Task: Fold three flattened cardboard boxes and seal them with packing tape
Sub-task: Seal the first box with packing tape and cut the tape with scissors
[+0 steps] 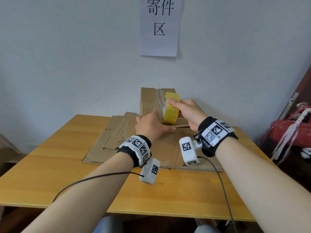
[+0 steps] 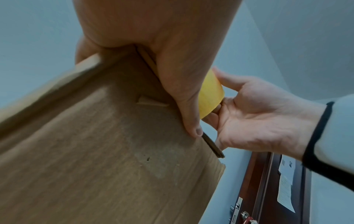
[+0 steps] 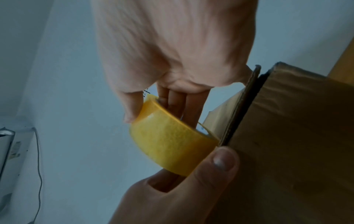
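Note:
A folded cardboard box stands at the back of the wooden table, an old tape seam running down its upright face. My right hand grips a yellow roll of packing tape, thumb on the outer band and fingers through the core. The roll sits against the box's edge. My left hand rests flat on the box's near side, its thumb lying along the cardboard edge beside the roll. The box's lower part is hidden behind both hands.
Flattened cardboard sheets lie on the table under and in front of the box, one large sheet reaching toward me. A paper sign hangs on the wall. A red bag and a dark door frame stand at the right.

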